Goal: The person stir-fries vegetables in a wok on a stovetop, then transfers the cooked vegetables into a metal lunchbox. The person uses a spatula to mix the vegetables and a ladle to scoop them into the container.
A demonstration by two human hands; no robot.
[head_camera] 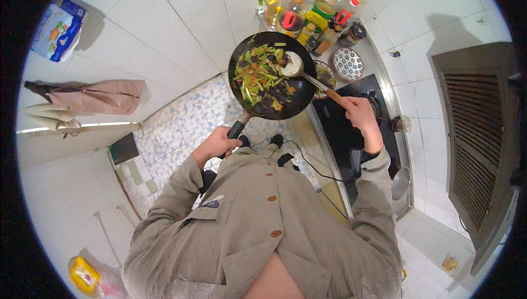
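Observation:
My left hand (pixel 221 141) grips the dark handle of a black wok (pixel 302 97), which is held up off the stove, above the floor. Inside lies a cooked mix (pixel 263 72) of green stalk pieces, orange bits and dark pieces. In my right hand (pixel 359 111) is a metal ladle (pixel 313 81) with a wooden handle grip; its pale rounded head rests at the food's right side. Just beyond the wok's right rim, a patterned bowl (pixel 327 78) with food in it is partly hidden. Another flower-patterned bowl (pixel 348 64) stands beside it.
A black glass gas hob (pixel 335 122) sits in the counter at right. Oil and sauce bottles (pixel 306 34) and jars crowd the counter's far end. A cable (pixel 311 165) hangs by the counter front. A slatted dark panel (pixel 473 134) is at far right; cloths (pixel 99 97) hang at left.

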